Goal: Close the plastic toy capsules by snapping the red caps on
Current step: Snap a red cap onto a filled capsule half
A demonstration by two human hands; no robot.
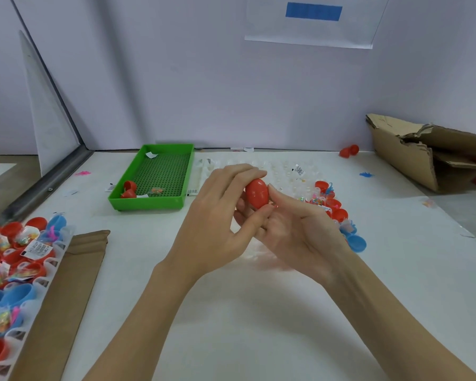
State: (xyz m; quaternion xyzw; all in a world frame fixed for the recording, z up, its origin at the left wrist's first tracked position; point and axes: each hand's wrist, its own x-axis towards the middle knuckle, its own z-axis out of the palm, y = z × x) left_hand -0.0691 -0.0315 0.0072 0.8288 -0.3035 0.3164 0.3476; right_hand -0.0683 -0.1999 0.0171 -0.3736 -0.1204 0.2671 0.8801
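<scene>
A red egg-shaped capsule (256,193) is held above the middle of the white table between both hands. My left hand (220,215) grips it from the left, fingers curled over its top and thumb beneath. My right hand (294,229) holds it from the right, thumb pressed on its side and fingers cupped under it. The capsule's lower half is hidden by my fingers, so its seam cannot be seen. Behind my right hand lies a clear blister tray (286,171) with several red and blue capsule halves (333,204) and small toy packets.
A green perforated tray (160,174) with red capsule halves (129,188) stands at the back left. A rack of red and blue halves with toy packets (14,259) sits front left beside a cardboard strip (66,292). A torn cardboard box (434,155) is at the right.
</scene>
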